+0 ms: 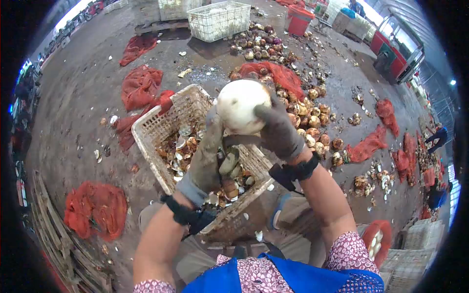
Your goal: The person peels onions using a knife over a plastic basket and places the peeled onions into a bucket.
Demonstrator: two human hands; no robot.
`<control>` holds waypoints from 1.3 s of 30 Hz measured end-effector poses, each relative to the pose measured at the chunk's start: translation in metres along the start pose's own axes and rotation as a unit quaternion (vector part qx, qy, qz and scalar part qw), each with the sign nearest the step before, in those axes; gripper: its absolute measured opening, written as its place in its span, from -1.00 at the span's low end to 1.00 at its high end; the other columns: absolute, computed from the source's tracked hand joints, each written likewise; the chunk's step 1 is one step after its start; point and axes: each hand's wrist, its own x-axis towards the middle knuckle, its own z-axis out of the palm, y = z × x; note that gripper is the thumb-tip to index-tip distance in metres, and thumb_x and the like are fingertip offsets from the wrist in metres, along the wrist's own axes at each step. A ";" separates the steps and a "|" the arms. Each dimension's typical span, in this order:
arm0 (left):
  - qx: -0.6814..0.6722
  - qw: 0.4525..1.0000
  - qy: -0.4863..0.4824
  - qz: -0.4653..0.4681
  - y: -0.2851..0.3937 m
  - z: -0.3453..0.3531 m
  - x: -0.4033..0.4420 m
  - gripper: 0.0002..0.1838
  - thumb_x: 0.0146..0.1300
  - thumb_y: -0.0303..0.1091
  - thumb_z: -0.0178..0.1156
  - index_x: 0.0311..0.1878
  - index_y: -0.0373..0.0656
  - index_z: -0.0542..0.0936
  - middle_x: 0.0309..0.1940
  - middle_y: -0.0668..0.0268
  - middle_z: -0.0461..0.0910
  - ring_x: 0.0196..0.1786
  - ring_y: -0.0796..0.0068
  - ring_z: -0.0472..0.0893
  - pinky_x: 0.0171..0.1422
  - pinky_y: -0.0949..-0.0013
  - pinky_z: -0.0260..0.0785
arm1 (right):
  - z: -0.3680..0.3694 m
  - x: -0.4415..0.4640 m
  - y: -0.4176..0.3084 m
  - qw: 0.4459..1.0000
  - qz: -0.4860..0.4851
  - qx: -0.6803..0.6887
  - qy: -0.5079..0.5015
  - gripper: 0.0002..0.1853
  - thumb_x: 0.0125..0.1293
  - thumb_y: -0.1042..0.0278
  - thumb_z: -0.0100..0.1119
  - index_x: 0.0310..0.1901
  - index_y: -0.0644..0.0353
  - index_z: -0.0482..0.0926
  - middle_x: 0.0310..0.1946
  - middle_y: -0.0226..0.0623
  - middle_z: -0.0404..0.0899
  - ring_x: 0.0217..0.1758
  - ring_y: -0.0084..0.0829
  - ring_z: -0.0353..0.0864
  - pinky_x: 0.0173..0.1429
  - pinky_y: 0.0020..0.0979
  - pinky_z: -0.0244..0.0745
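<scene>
A large round white peeled vegetable [243,106] is held up over a crate. My left hand [207,156], in a dirty grey glove, is closed around something at the vegetable's lower left; a dark blade-like strip shows between the hands under it. My right hand [281,129], also gloved, presses its fingers against the vegetable's right side. Below lies the dirty white plastic crate [152,154], with peelings and brown-skinned pieces [183,151] in it. Which hand bears the dark strip is hard to make out.
Unpeeled round vegetables [308,117] lie heaped beyond the crate at the right. Red net bags [96,209] are scattered on the floor. Another white crate [220,22] and a red bucket [299,20] stand at the back. Wooden strips [58,234] lie left; a red basket [378,239] sits right.
</scene>
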 end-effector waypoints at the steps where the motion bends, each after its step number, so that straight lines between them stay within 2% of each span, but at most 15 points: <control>1: -0.072 0.995 -0.059 -0.043 -0.001 -0.002 -0.003 -0.33 0.44 0.28 -0.21 0.35 -0.04 0.30 -0.63 0.48 0.36 -0.61 0.70 0.36 -0.63 0.55 0.17 | 0.018 -0.007 -0.002 0.998 -0.027 -0.060 -0.009 -0.16 0.06 0.29 0.41 0.38 0.20 0.22 0.17 -0.17 0.46 0.19 -0.31 0.53 0.28 -0.26 0.47; 5: 0.095 0.992 0.033 0.070 -0.020 -0.025 -0.006 -0.26 0.39 0.37 -0.20 0.27 -0.10 0.42 -0.19 0.37 0.63 -0.37 0.70 0.53 -0.42 0.57 0.40 | 0.038 -0.034 -0.014 0.967 -0.073 -0.241 -0.048 -0.06 -0.02 0.25 0.55 0.38 0.23 0.22 0.20 -0.22 0.44 0.18 -0.38 0.51 0.25 -0.35 0.46; 7: -0.028 0.998 0.021 0.046 -0.020 -0.027 0.001 -0.34 0.43 0.24 -0.10 0.28 -0.14 0.41 -0.04 0.26 0.60 -0.12 0.56 0.60 -0.05 0.45 0.50 | 0.045 -0.042 -0.023 0.974 -0.017 -0.223 -0.023 -0.10 -0.01 0.24 0.54 0.36 0.24 0.25 0.16 -0.23 0.47 0.15 -0.41 0.53 0.23 -0.36 0.47; 9: 0.429 0.833 -0.013 0.350 -0.034 -0.053 0.017 -0.60 0.50 -0.17 -0.03 0.22 -0.24 0.40 -0.15 0.29 0.60 -0.26 0.51 0.59 -0.20 0.42 0.50 | 0.045 -0.046 -0.022 0.979 0.035 -0.202 -0.003 -0.13 0.00 0.23 0.54 0.33 0.24 0.28 0.12 -0.24 0.51 0.12 -0.43 0.55 0.21 -0.38 0.48; 10: 0.271 0.920 0.060 0.278 -0.009 -0.010 -0.008 -0.67 0.45 -0.29 0.05 0.16 -0.30 0.46 -0.19 0.26 0.62 -0.14 0.46 0.62 -0.05 0.39 0.49 | 0.041 -0.045 -0.015 0.973 0.079 -0.215 -0.001 -0.16 0.00 0.23 0.53 0.30 0.25 0.32 0.08 -0.25 0.54 0.10 -0.46 0.56 0.19 -0.38 0.49; 13: 0.279 0.932 0.052 0.224 -0.026 -0.047 -0.001 -0.71 0.44 -0.31 0.04 0.07 -0.30 0.52 -0.21 0.23 0.62 -0.17 0.49 0.60 -0.10 0.39 0.48 | 0.028 -0.048 0.021 0.975 0.128 -0.177 -0.027 -0.28 0.04 0.20 0.46 0.23 0.28 0.40 -0.01 -0.24 0.61 0.07 -0.46 0.59 0.16 -0.37 0.52; 15: 0.348 0.919 0.116 0.143 -0.013 -0.059 -0.014 -0.75 0.43 -0.34 0.04 0.01 -0.30 0.57 -0.23 0.24 0.61 -0.28 0.48 0.59 -0.19 0.41 0.47 | 0.028 -0.054 0.042 0.978 0.151 0.140 -0.025 -0.29 0.09 0.16 0.39 0.25 0.29 0.38 0.05 -0.20 0.59 0.09 -0.37 0.61 0.18 -0.33 0.52; 17: 0.340 0.920 0.131 0.146 -0.005 -0.065 -0.017 -0.70 0.43 -0.24 0.04 0.04 -0.24 0.57 -0.30 0.28 0.59 -0.44 0.53 0.54 -0.31 0.44 0.44 | 0.028 -0.061 0.054 0.976 0.122 0.181 -0.013 -0.26 0.10 0.13 0.35 0.28 0.29 0.34 0.11 -0.15 0.55 0.13 -0.28 0.60 0.22 -0.27 0.52; 18: 0.052 0.988 0.148 0.000 0.005 -0.070 -0.021 -0.63 0.42 -0.11 0.02 0.07 -0.19 0.55 -0.34 0.32 0.56 -0.49 0.60 0.51 -0.32 0.46 0.45 | 0.025 -0.065 0.056 0.972 0.115 0.203 0.003 -0.20 0.06 0.11 0.38 0.30 0.29 0.30 0.14 -0.14 0.53 0.15 -0.27 0.59 0.24 -0.25 0.51; 19: -0.034 0.971 0.228 0.058 0.016 -0.061 -0.020 -0.53 0.43 -0.11 -0.10 0.29 -0.14 0.39 -0.38 0.29 0.58 -0.67 0.60 0.34 -0.58 0.55 0.30 | 0.021 -0.068 0.056 0.968 0.108 0.226 0.020 -0.14 0.02 0.08 0.41 0.32 0.30 0.27 0.16 -0.13 0.51 0.17 -0.25 0.58 0.25 -0.22 0.50; 23: -0.174 0.919 0.297 0.193 0.020 -0.068 -0.015 -0.51 0.42 -0.12 -0.06 0.24 -0.30 0.39 -0.37 0.29 0.58 -0.57 0.60 0.43 -0.52 0.54 0.36 | 0.008 -0.077 0.046 0.979 0.088 0.180 0.028 -0.02 -0.09 0.00 0.47 0.34 0.31 0.23 0.20 -0.12 0.48 0.22 -0.23 0.55 0.28 -0.20 0.48; 26: 0.064 0.989 0.132 -0.010 0.018 -0.039 -0.043 -0.58 0.43 -0.20 -0.03 0.22 -0.26 0.45 -0.29 0.27 0.60 -0.45 0.63 0.49 -0.37 0.52 0.39 | 0.002 -0.078 0.036 0.987 0.077 0.135 0.043 0.05 -0.17 0.00 0.51 0.35 0.32 0.23 0.21 -0.12 0.47 0.22 -0.24 0.54 0.31 -0.21 0.45; 29: 0.437 0.867 0.077 0.228 -0.010 -0.026 -0.041 -0.49 0.30 -0.40 0.17 0.31 -0.27 0.39 0.12 -0.01 0.53 -0.12 0.40 0.65 -0.11 0.38 0.52 | 0.001 -0.081 0.030 0.985 0.088 0.130 0.067 0.14 -0.29 0.10 0.60 0.38 0.30 0.20 0.22 -0.14 0.47 0.25 -0.23 0.51 0.35 -0.21 0.41; 33: 0.453 0.833 0.064 0.311 -0.002 -0.010 -0.030 -0.45 0.22 -0.37 0.29 0.28 -0.26 0.42 0.14 -0.03 0.53 0.09 0.24 0.62 0.09 0.27 0.50 | -0.007 -0.077 0.028 0.997 0.062 0.041 0.017 0.17 -0.37 0.18 0.65 0.38 0.27 0.22 0.22 -0.19 0.47 0.28 -0.29 0.47 0.37 -0.26 0.36; 39: 0.369 0.917 0.030 0.149 -0.018 -0.016 -0.021 -0.57 0.25 -0.34 0.28 0.16 -0.25 0.50 -0.07 0.04 0.63 -0.04 0.22 0.68 0.00 0.33 0.51 | -0.010 -0.078 0.033 0.992 0.059 -0.108 -0.012 0.11 -0.35 0.14 0.61 0.35 0.26 0.28 0.15 -0.28 0.48 0.23 -0.40 0.46 0.35 -0.31 0.33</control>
